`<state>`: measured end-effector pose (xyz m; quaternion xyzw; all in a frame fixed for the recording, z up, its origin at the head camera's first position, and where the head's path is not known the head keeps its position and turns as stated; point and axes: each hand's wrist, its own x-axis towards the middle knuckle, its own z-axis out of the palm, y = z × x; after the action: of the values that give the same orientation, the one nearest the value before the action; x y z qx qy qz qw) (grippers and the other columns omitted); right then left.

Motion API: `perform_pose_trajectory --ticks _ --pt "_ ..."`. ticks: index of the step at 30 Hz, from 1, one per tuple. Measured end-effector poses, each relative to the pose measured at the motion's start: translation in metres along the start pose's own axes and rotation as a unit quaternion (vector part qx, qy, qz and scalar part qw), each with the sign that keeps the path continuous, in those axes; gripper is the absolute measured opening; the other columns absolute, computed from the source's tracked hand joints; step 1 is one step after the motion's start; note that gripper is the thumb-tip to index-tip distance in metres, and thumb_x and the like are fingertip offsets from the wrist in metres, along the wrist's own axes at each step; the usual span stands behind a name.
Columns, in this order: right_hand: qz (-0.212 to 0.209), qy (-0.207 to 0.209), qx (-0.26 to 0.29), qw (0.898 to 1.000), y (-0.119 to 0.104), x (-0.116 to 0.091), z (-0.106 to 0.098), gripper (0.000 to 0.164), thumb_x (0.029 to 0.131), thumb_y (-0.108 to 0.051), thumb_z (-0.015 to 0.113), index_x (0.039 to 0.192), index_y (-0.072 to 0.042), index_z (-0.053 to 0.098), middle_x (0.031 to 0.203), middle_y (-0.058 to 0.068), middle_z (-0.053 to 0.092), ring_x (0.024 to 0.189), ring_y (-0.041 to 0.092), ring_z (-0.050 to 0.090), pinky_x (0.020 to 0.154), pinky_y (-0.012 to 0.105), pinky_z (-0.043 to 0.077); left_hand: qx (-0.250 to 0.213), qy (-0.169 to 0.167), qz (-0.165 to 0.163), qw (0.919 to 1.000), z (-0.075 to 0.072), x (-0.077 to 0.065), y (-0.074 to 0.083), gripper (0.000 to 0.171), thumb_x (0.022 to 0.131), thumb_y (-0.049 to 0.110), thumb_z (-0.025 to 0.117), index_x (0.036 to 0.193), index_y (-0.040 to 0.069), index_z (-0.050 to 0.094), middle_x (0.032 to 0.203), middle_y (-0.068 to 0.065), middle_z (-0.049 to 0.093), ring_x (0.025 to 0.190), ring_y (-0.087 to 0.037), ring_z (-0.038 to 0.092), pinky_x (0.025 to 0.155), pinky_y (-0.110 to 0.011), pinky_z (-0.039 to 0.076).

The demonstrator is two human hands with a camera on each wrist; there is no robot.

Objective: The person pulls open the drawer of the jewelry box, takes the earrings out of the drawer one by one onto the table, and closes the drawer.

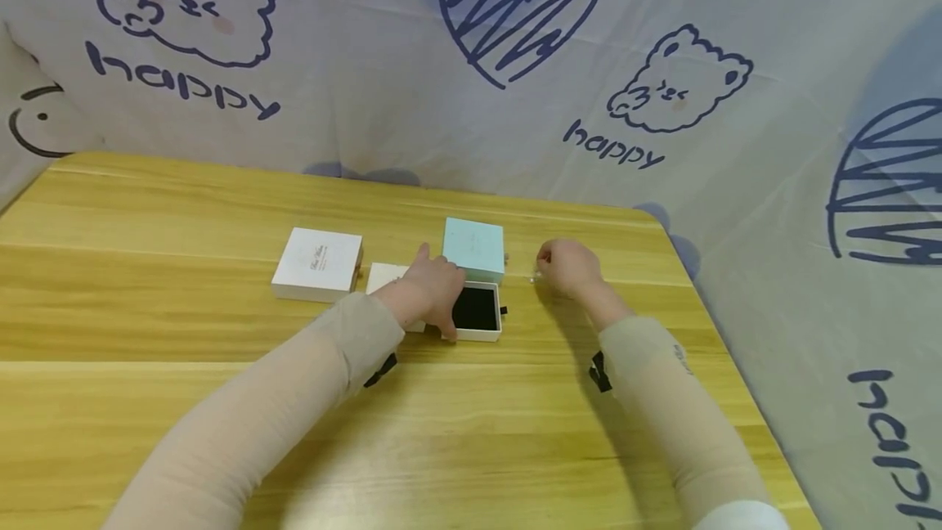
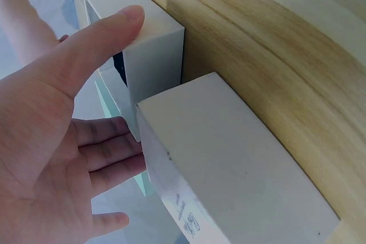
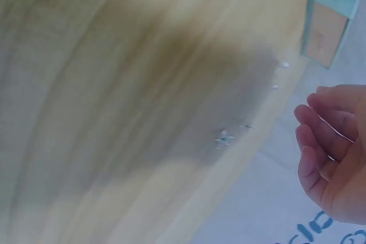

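Observation:
My left hand (image 1: 437, 289) grips a small white tray box (image 1: 476, 337) with a black lining inside. In the left wrist view the thumb (image 2: 123, 27) presses its upper side and the fingers reach underneath. Against this tray stands a cream box (image 1: 386, 275), partly hidden by the hand. To the right, my right hand (image 1: 570, 267) is held over the table with fingers curled, thumb and index tips together. Small glittering jewellery (image 1: 535, 276) shows right at those fingertips. Its clear bits (image 3: 224, 138) glint against the hand's shadow; I cannot tell its exact kind.
A light blue box (image 1: 474, 248) lies just behind the tray. Further left is a larger white box (image 1: 318, 264) with printed lettering. The wooden table (image 1: 147, 293) ends at a printed cloth (image 1: 383, 88) hanging behind it and along the right side.

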<state>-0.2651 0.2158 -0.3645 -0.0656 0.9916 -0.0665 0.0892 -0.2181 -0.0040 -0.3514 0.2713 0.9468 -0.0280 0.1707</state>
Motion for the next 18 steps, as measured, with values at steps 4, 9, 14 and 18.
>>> perform_pose_trajectory --ticks 4,9,14,18 --pt "-0.009 0.008 0.013 1.000 -0.008 -0.006 -0.006 0.027 0.095 -0.025 0.049 0.109 -0.008 0.066 0.107 0.009 0.068 0.092 0.023 0.063 0.080 0.040 0.052 -0.005 0.000 0.001 1.0000 0.000 0.000 0.000 0.074 0.067 0.052 0.077 0.121 0.007 0.055 0.124 -0.007 0.060 0.120 -0.025 0.049 0.116 -0.055 0.010" --pt "-0.064 0.010 0.052 0.997 -0.022 -0.015 -0.007 0.027 0.094 -0.028 0.053 0.104 -0.007 0.067 0.100 0.008 0.070 0.087 0.022 0.063 0.081 0.038 0.051 -0.009 -0.003 0.001 1.0000 -0.001 -0.001 0.000 0.075 0.067 0.052 0.077 0.122 0.007 0.054 0.125 -0.008 0.059 0.121 -0.026 0.049 0.116 -0.056 0.010" --pt "-0.155 0.002 0.066 0.986 -0.034 -0.023 -0.002 0.028 0.093 -0.032 0.054 0.102 -0.009 0.068 0.096 0.007 0.070 0.083 0.018 0.063 0.077 0.035 0.052 -0.010 -0.003 0.004 0.9999 -0.001 -0.001 -0.001 0.075 0.068 0.052 0.077 0.123 0.006 0.054 0.126 -0.009 0.058 0.122 -0.027 0.048 0.116 -0.056 0.010" --pt "-0.200 -0.044 0.052 0.977 -0.041 -0.029 0.004 0.040 0.090 -0.037 0.058 0.116 -0.007 0.061 0.110 0.009 0.066 0.097 0.022 0.061 0.085 0.037 0.051 -0.006 -0.007 0.006 0.9999 -0.001 0.000 -0.001 0.075 0.068 0.052 0.076 0.123 0.006 0.054 0.127 -0.009 0.058 0.123 -0.027 0.047 0.116 -0.057 0.011"
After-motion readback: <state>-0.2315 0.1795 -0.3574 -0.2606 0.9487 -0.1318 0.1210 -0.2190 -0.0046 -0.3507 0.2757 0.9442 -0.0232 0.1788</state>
